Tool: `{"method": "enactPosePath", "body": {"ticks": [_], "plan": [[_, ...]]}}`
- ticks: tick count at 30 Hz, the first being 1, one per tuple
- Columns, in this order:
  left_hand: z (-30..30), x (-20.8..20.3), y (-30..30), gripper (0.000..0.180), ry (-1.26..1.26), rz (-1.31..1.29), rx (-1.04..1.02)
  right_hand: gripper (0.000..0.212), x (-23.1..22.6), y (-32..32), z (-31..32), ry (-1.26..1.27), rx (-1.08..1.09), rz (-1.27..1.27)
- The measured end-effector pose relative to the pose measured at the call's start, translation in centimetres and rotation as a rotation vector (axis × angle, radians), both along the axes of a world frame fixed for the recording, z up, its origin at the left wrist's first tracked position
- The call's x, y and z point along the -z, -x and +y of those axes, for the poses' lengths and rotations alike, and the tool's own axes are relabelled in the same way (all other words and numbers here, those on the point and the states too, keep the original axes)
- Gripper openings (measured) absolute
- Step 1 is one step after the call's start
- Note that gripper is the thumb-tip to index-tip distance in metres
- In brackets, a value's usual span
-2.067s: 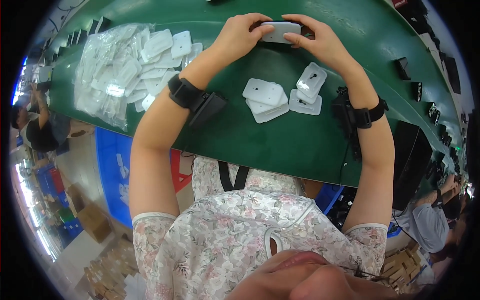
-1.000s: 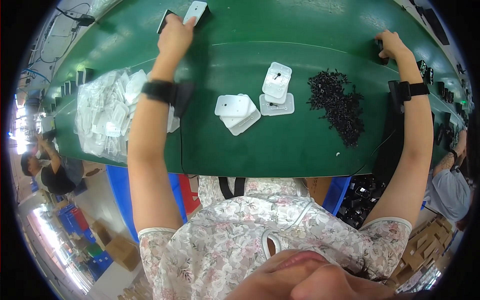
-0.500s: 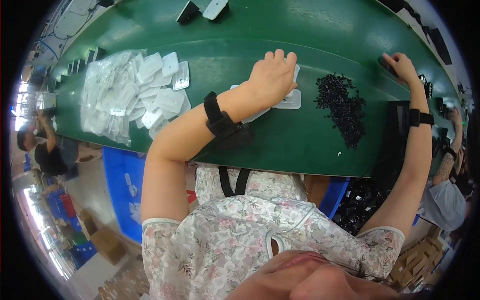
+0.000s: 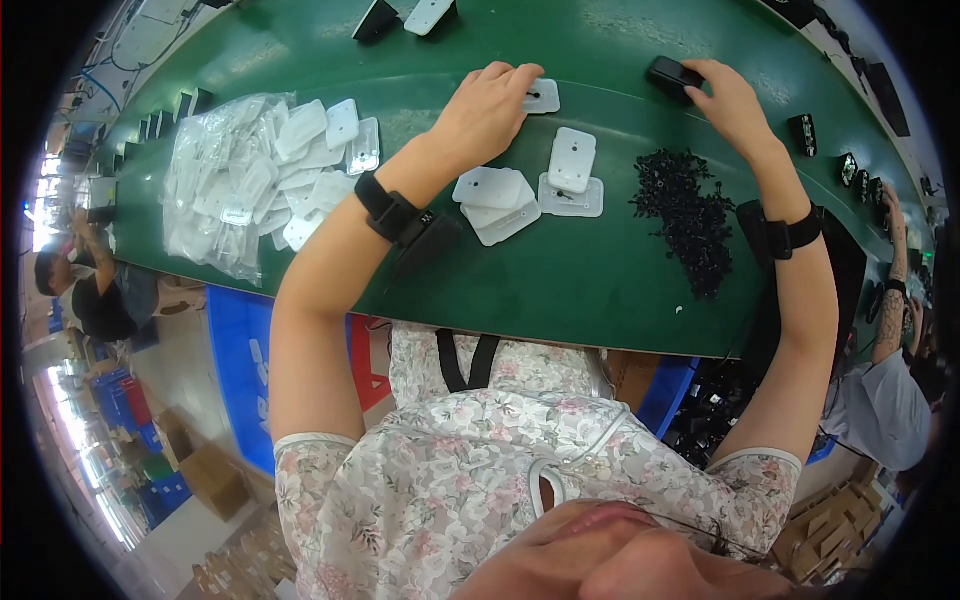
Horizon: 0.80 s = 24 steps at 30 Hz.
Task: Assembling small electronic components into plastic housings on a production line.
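My left hand (image 4: 486,112) pinches a small white plate (image 4: 543,96) with rounded corners; a dark mark shows on it. Further right, my right hand (image 4: 732,104) grips one end of a black box-shaped piece (image 4: 672,80) above the green table. Between my arms lie more white plates (image 4: 572,160), one resting partly over a clear-rimmed one (image 4: 586,198). A small overlapping stack of white plates (image 4: 497,210) is beside them. To their right spreads a heap of tiny black parts (image 4: 688,215), too small to make out.
A clear plastic bag (image 4: 205,195) and a pile of white plates (image 4: 300,185) cover the table's left. Black pieces (image 4: 803,134) stand along the right. Two pieces (image 4: 430,16) lie at the far edge. Blue bins (image 4: 235,370) sit below; other people (image 4: 885,400) work at both sides.
My left hand has moved left and away from me with a white plate, uncovering the plates beneath. My right hand has brought the black box-shaped piece leftward and farther over the table.
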<state>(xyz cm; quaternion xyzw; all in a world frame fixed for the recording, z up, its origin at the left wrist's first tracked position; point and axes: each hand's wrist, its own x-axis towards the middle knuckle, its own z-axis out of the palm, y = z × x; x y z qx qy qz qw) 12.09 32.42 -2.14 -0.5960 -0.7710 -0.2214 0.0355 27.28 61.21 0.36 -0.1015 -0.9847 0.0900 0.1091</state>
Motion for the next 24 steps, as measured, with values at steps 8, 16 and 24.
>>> {"method": "enactPosePath", "body": {"ticks": [8,16,24], "plan": [[-3.1,-1.3,1.0,0.058,-0.218,-0.202,0.015,0.033,-1.4,4.1,-10.2,0.185,-0.371,0.136],[-4.4,0.0,1.1,0.065,-0.097,-0.085,0.031,0.034,-1.5,6.4,-12.3,0.107,-0.499,0.006],[-4.5,-0.1,0.0,0.068,-0.005,-0.027,-0.003,0.034,-1.6,5.9,-11.8,0.128,-0.522,-0.006]]}}
